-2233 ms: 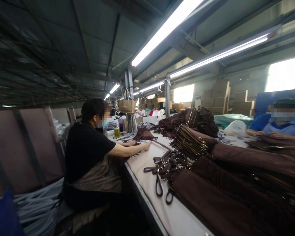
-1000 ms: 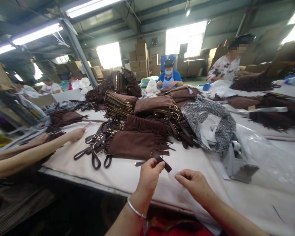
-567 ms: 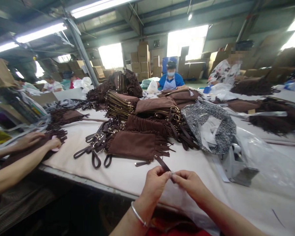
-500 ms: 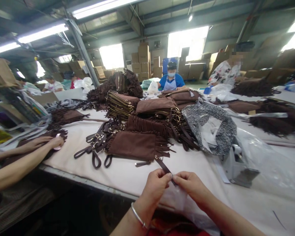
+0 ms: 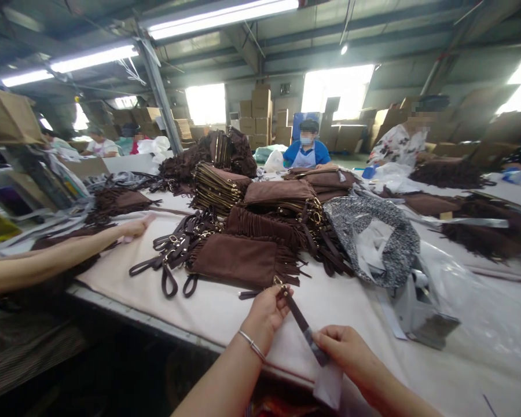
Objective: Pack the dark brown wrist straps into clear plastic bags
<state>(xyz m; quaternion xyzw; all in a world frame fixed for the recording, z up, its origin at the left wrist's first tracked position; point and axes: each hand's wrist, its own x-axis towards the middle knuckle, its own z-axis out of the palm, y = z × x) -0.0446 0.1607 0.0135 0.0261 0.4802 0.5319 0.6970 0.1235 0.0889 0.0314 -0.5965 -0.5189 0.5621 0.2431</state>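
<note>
My left hand (image 5: 264, 315), with a bangle on its wrist, pinches a dark brown wrist strap (image 5: 297, 313) near its gold clasp. That clasp lies at the lower right corner of a brown fringed pouch (image 5: 234, 258), flat on the table. Lower down, my right hand (image 5: 345, 347) grips the strap's loop end, where a translucent piece of plastic (image 5: 329, 385) is around it and hangs below. To the pouch's left lies a heap of loose wrist straps (image 5: 173, 249) with metal clips.
Behind the pouch rise stacked brown pouches (image 5: 280, 191). A speckled grey cloth bag (image 5: 399, 243) with white paper stands to the right, beside clear plastic sheeting (image 5: 473, 301). A co-worker's arm (image 5: 91, 240) reaches over the table (image 5: 147, 289) from the left; other people sit farther back.
My left hand has moved up the strap to the clasp. My right hand has drawn down and right, stretching the strap straight. The co-worker's hand at left has reached farther across the table.
</note>
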